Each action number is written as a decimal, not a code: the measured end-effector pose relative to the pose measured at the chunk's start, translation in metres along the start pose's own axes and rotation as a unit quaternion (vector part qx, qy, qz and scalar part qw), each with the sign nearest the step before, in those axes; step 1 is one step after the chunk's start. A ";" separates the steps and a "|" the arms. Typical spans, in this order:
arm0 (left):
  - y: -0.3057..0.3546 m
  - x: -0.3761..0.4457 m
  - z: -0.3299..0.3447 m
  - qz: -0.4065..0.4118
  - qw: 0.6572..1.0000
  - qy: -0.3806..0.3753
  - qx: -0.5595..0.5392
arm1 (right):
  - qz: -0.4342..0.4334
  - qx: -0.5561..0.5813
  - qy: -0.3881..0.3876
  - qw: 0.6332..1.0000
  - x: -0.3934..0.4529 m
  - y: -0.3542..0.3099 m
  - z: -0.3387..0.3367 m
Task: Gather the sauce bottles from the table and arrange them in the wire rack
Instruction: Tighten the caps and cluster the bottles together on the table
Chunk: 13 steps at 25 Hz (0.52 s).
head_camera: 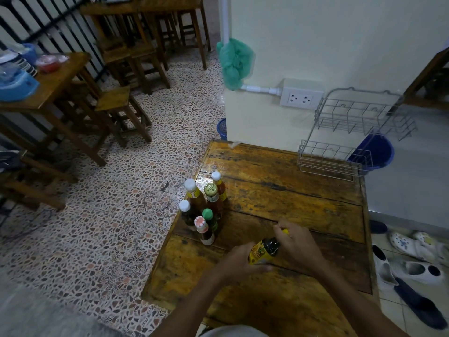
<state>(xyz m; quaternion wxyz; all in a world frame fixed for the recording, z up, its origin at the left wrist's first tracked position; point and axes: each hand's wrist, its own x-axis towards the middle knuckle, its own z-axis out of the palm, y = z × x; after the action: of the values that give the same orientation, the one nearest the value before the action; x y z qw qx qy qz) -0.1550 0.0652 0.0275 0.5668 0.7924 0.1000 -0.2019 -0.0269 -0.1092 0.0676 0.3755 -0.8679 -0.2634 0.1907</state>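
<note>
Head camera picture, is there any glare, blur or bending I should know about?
Head view: dim overall; glare on the far end of the worn wooden table; wide-angle bending at the edges; the silver wire rack looks soft; both hands slightly blurred.

**Clearance: open middle, clutter at left edge**

Worktop (279, 190) had a wide bare stretch between the hands and the wire rack (349, 137) at its far right corner. Rack's two tiers were open from above and the front, nothing in them. The wall (315, 45) stood close behind the rack, with the socket box (301, 97) just left of it. Bottle cluster (204, 207) crowded the left edge, six upright and packed tight, with no gap for fingers between most. Both hands, left hand (239, 262) and right hand (297, 243), were taken up by a dark bottle (266, 249) held tilted over the near centre. Blue bucket (375, 152) sat on the floor behind the rack's right side.
</note>
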 end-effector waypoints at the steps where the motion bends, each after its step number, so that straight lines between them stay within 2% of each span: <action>1: -0.005 -0.001 0.002 -0.006 1.000 0.016 -0.016 | 0.000 0.003 0.003 1.000 0.002 -0.003 0.005; 3: -0.017 -0.003 0.006 -0.024 0.997 0.047 -0.052 | -0.003 0.007 -0.002 1.000 0.004 -0.015 0.017; 8: -0.055 -0.023 0.000 -0.056 0.989 0.089 -0.101 | -0.059 -0.044 -0.079 0.994 0.008 -0.049 0.060; 11: -0.082 -0.042 -0.008 -0.101 0.974 0.173 -0.110 | -0.078 -0.018 -0.130 0.988 0.011 -0.063 0.083; 13: -0.096 -0.058 -0.013 -0.107 0.963 0.220 -0.111 | -0.071 0.009 -0.130 0.989 0.015 -0.069 0.096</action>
<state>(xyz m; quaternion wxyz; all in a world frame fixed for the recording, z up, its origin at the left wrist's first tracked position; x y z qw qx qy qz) -0.2412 0.1143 -0.0265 0.5907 0.7338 0.3284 -0.0693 -0.0874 -0.0076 0.0555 0.3586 -0.8113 -0.3694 0.2771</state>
